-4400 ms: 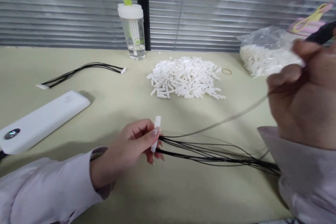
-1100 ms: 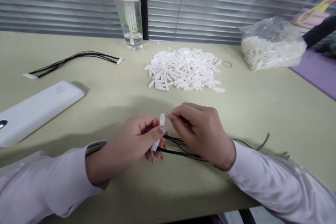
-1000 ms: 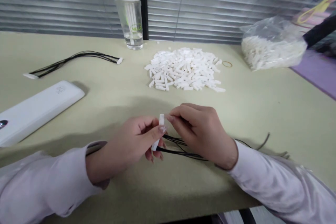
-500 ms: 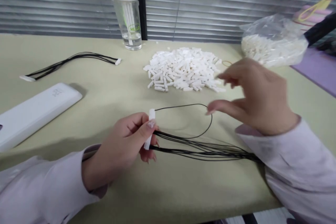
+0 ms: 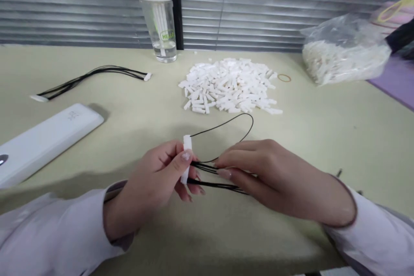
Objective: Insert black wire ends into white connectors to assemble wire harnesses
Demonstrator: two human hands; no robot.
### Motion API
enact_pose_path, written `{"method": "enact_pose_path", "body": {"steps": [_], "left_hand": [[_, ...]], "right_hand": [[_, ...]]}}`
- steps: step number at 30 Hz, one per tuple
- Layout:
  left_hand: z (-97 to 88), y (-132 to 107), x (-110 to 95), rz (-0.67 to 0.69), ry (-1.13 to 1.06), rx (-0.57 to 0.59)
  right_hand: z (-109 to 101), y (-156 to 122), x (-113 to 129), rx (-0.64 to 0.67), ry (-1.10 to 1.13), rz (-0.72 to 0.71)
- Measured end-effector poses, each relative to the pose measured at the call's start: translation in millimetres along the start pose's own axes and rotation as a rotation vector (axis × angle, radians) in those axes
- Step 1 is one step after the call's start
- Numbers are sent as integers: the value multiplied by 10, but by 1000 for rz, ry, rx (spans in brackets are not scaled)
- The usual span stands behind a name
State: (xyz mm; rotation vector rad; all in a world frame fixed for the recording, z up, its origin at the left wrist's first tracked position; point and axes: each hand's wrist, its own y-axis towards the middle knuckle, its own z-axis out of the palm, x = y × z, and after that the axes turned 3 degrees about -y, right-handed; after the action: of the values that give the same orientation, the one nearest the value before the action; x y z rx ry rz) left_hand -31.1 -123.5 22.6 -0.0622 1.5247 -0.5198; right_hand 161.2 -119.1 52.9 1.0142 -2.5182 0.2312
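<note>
My left hand [image 5: 153, 177] pinches a white plastic connector [image 5: 187, 143] between thumb and fingers, holding it nearly upright. Several thin black wires [image 5: 210, 184] run rightward out of the connector in two bunches. From its top end a single black wire [image 5: 220, 125] arches up and loops back down towards the upper bunch. My right hand [image 5: 271, 177] is closed over the upper bunch, its thumb and fingertips together on the black wires just right of the connector. The far ends of the wires are mostly hidden under this hand and sleeve.
Behind my hands lies a heap of white connector housings [image 5: 229, 86]. A finished-looking wire harness [image 5: 106, 69] and a white power bank [image 5: 51, 140] are at the left. A clear cup [image 5: 158, 21], a rubber band [image 5: 284, 78] and a plastic bag [image 5: 346, 58] stand or lie farther back.
My right hand has come down and left from beside the wire loop and closed on the wires near the connector. The loop now stands higher. My left hand keeps its hold.
</note>
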Motion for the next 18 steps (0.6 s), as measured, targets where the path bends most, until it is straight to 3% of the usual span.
{"method": "enact_pose_path", "body": {"steps": [12, 18], "left_hand": [[15, 9, -31, -23, 69, -11], [14, -1, -37, -28, 77, 19]], "right_hand": [[123, 9, -18, -197, -426, -97], [151, 11, -27, -133, -430, -81]]}}
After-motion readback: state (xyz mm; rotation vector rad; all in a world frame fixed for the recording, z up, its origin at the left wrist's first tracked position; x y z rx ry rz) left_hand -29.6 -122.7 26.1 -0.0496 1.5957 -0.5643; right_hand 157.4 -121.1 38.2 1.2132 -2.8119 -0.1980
